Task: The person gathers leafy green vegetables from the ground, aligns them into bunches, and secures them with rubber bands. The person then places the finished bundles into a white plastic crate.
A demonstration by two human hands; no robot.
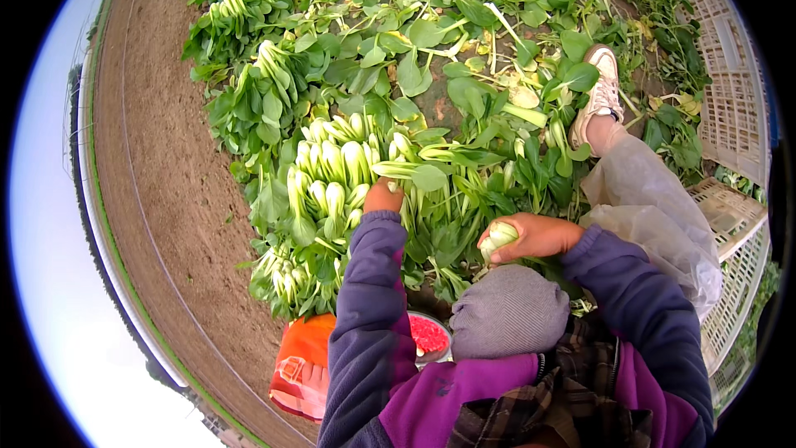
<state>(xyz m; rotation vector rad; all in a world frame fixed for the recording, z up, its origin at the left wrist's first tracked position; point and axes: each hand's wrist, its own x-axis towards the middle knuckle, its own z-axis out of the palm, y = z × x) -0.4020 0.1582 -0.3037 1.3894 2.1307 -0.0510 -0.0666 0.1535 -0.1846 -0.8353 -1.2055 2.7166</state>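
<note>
My left hand (382,196) reaches in among bok choy at the right edge of a bunched pile (336,165) with pale bases turned up. A pale stub shows at its fingers, which are mostly hidden, so its grip is unclear. Just above it a single bok choy (398,169) lies sideways. Further right, my right hand (540,235) is closed around the pale bases of bok choy (501,234). Between and beyond the hands lie more loose bok choy (472,183) with dark green leaves.
White plastic crates (734,93) (740,286) stand along the right. My shoe (602,90) rests among scattered leaves. An orange-red bag (305,367) and a container with red contents (429,335) sit near my body. More bok choy bundles (270,74) line the bare soil (180,155).
</note>
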